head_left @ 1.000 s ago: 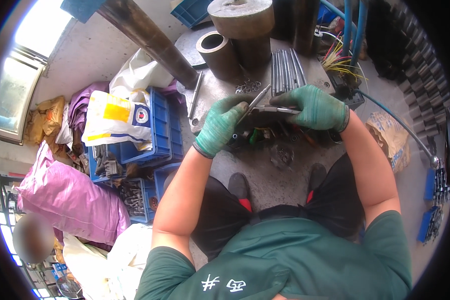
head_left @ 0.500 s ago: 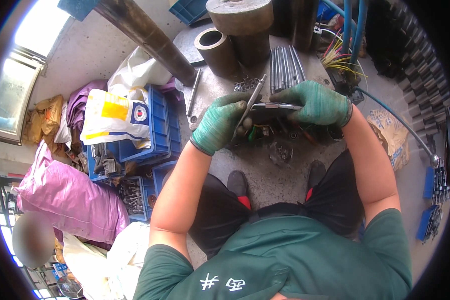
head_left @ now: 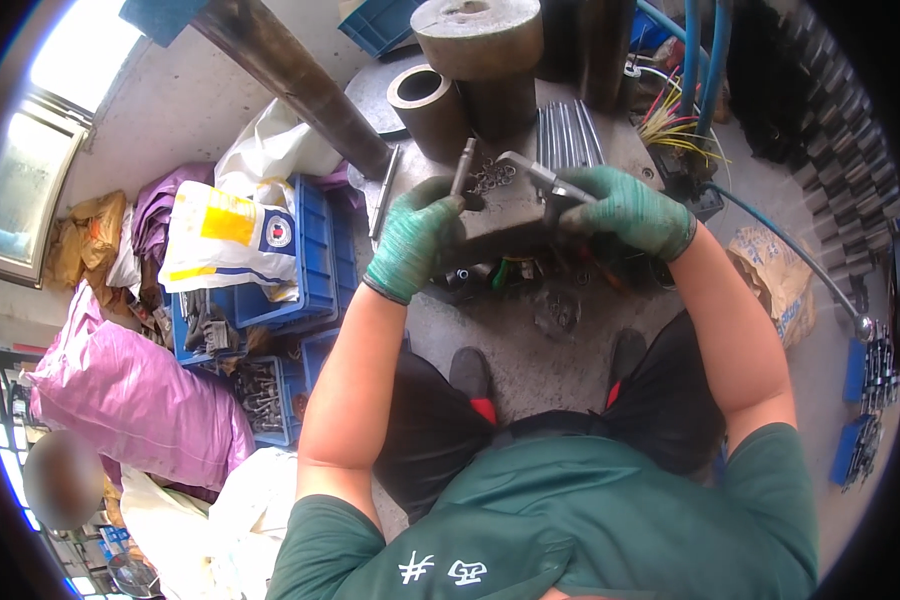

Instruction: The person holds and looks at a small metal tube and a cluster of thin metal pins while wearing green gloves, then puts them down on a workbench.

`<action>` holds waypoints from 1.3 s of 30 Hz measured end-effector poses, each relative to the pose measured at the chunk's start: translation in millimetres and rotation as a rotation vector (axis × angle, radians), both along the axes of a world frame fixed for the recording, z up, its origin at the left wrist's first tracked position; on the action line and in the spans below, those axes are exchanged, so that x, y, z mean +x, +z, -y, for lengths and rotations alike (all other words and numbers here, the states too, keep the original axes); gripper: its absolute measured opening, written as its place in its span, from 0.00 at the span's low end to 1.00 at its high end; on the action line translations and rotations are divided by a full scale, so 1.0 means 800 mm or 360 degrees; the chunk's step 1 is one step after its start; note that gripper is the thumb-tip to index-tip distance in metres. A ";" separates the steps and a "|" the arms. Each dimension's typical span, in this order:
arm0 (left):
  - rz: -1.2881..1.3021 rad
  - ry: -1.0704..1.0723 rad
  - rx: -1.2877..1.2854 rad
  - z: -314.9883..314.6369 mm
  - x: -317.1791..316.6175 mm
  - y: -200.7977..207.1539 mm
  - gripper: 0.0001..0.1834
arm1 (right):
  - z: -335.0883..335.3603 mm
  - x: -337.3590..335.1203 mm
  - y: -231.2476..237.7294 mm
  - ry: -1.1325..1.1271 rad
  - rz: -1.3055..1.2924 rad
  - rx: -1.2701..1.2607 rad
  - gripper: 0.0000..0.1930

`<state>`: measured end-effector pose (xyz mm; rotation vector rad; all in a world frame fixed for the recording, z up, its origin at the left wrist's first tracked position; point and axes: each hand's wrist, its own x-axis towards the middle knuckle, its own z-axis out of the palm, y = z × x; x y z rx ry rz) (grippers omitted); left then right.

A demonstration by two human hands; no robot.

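My left hand, in a green work glove, is closed around a slim metal rod whose upper end sticks out past the thumb. My right hand, gloved the same way, grips a shiny metal piece with a curved end that points left. The two held pieces are apart, above the near edge of a metal worktable. Between and beyond the hands lie several small metal rings. Several long steel rods rest side by side just past my right hand.
A thick steel tube and a heavy round block stand at the back of the table. Another rod lies at its left edge. Blue crates and a pink sack are on the left; blue hoses rise at the right.
My hands have moved apart, the left one slightly left and down. The curved piece has tilted, its end now raised, and the rod in my left hand stands more upright.
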<state>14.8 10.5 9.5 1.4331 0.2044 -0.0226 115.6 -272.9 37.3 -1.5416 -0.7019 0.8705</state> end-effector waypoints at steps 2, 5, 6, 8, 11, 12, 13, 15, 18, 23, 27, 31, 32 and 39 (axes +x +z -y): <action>0.0009 0.0190 0.0281 -0.011 0.006 0.005 0.17 | 0.005 0.009 0.009 -0.0334 0.0275 -0.0203 0.25; -0.0013 0.0466 0.0922 -0.044 0.017 -0.006 0.17 | 0.019 0.052 -0.040 -0.0804 0.1306 -0.0389 0.25; -0.0023 0.0551 0.1078 -0.061 0.019 -0.015 0.17 | 0.018 0.063 -0.048 -0.0806 0.1319 -0.0391 0.25; 0.0320 0.0667 0.1597 -0.084 0.020 -0.029 0.26 | 0.020 0.081 -0.052 -0.0956 0.1320 -0.0624 0.26; 0.0136 0.0493 0.1893 -0.091 0.018 -0.028 0.28 | 0.019 0.094 -0.057 -0.0971 0.1372 -0.0839 0.26; 0.0147 0.0491 0.1882 -0.088 0.020 -0.029 0.28 | 0.020 0.097 -0.064 -0.0978 0.1397 -0.0867 0.26; 0.0153 0.0416 0.2009 -0.088 0.021 -0.028 0.26 | 0.016 0.098 -0.067 -0.0970 0.1454 -0.0877 0.27; 0.0203 0.0383 0.2189 -0.082 0.024 -0.030 0.19 | 0.014 0.101 -0.073 -0.0940 0.1496 -0.1024 0.26; 0.0219 0.0383 0.2362 -0.086 0.032 -0.038 0.18 | 0.006 0.102 -0.069 -0.0975 0.1564 -0.1131 0.25; 0.0160 0.0463 0.2646 -0.073 0.036 -0.026 0.13 | 0.011 0.094 -0.052 -0.0973 0.1478 -0.1339 0.22; 0.0037 0.0524 0.2314 -0.088 0.039 -0.038 0.13 | 0.014 0.098 -0.050 -0.0974 0.1362 -0.1374 0.24; 0.0140 0.0460 0.2196 -0.105 0.043 -0.048 0.15 | 0.034 0.116 -0.064 -0.1142 0.1104 -0.0820 0.23; 0.0166 0.0456 0.2205 -0.108 0.041 -0.048 0.15 | 0.033 0.114 -0.060 -0.1128 0.1108 -0.0815 0.23; 0.0564 0.0658 0.1802 -0.039 0.032 -0.018 0.13 | 0.000 0.043 -0.041 -0.1030 0.0107 0.0311 0.24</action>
